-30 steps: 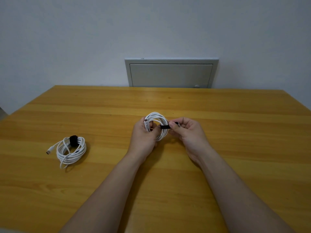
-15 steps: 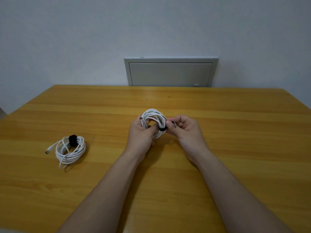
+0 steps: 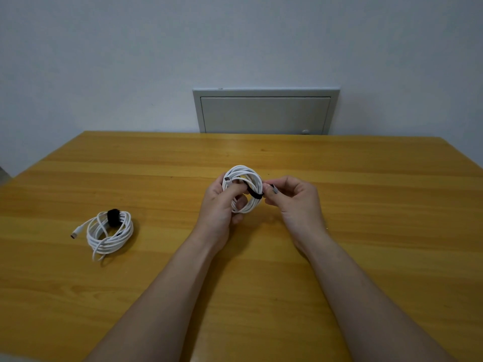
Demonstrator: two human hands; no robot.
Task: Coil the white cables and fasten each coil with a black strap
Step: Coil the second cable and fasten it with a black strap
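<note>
Above our yellow bench [image 3: 366, 231], centre, our left hand [image 3: 219, 207] grips the white coil [image 3: 243, 189]; our right hand [image 3: 295, 199] pinches the black strap [image 3: 254, 195]. If that pinch slackens, we judge the loops could spring apart.

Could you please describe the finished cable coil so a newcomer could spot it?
On the wooden table, look well to the left. The white coil lies flat there, untouched, its black strap wrapped round its far side; the other coil sits in the left hand.
</note>
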